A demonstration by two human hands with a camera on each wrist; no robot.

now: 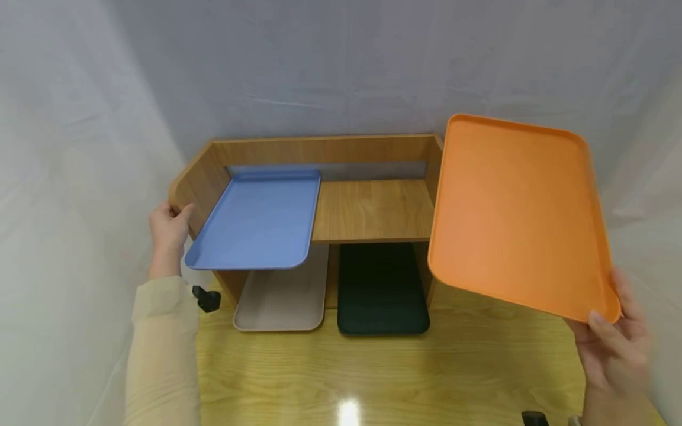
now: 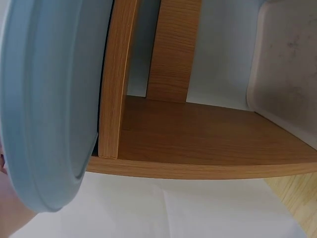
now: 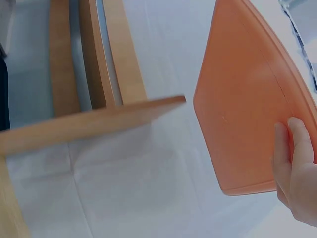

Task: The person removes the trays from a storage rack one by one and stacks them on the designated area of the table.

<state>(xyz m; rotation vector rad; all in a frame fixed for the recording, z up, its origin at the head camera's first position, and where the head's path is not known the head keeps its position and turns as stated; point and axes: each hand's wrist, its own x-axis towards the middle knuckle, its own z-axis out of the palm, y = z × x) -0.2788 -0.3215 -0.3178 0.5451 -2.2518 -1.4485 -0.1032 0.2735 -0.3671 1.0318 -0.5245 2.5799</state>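
Observation:
My right hand holds an orange tray by its near right corner, thumb on the upper face. The tray is tilted in the air, right of a two-level wooden shelf. In the right wrist view, fingers lie against the tray's underside. On the far left, my left hand grips the edge of the shelf's side panel. Close to it, a blue tray lies on the upper level, its front sticking out past the board. In the left wrist view this tray hides most of the hand.
Under the upper board, a beige tray lies at left and a dark green tray at right, both jutting forward. The shelf stands on a wooden table. Pale sheeting hangs behind and at both sides.

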